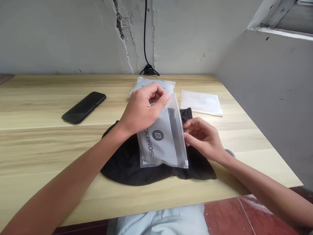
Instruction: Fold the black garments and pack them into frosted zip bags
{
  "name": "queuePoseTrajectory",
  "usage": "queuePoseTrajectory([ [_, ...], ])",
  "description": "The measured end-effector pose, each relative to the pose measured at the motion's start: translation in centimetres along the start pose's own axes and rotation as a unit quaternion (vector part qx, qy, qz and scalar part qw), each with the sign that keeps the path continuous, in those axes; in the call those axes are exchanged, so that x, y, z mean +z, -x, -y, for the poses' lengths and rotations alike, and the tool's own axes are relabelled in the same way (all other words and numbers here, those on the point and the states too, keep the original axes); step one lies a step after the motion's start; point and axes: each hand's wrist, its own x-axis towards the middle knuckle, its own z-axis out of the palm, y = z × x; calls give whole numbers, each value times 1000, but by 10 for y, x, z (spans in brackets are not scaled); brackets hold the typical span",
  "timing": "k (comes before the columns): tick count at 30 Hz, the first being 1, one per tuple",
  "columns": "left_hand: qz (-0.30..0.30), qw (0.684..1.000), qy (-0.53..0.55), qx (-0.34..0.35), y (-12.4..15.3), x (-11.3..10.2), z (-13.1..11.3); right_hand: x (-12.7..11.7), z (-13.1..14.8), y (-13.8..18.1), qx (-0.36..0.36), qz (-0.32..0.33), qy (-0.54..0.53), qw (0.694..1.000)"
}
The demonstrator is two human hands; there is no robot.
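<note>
A frosted plastic zip pouch (158, 140) printed with a round logo and the letters "CKBROS" lies tilted over a black cloth (124, 166). My left hand (143, 109) pinches the pouch's top corner between thumb and fingers. My right hand (201, 138) grips its right edge along the zip, whose small white slider (186, 163) sits at the lower end. Something dark shows through the plastic, but I cannot tell what it is. The cloth lies flat beneath the pouch and both hands, with part of it hidden.
On the light wooden table (49, 147), a black smartphone (84, 107) lies to the left. A second plastic pouch (151, 85) lies at the back, and a white flat packet (200, 102) lies to the right. A small round metal object (230, 152) sits partly behind my right hand.
</note>
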Motion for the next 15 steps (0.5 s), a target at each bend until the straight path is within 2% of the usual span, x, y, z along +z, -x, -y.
queuePoseTrajectory([
  [5, 7, 999, -27, 40, 8, -2, -21, -1, 1, 3, -148, -44, 156, 976],
  [7, -4, 997, -60, 54, 12, -2, -28, -1, 5, 4, -179, -50, 186, 965],
  [10, -6, 992, -102, 74, 19, 0, -37, -4, 11, 4, -139, -21, 159, 977],
  [12, 2, 988, -122, 92, 24, 5, -42, -7, 15, 4, -77, 29, 90, 993],
  [15, 12, 978, -154, 139, 30, 19, -48, -11, 16, 4, -4, 107, -13, 994],
])
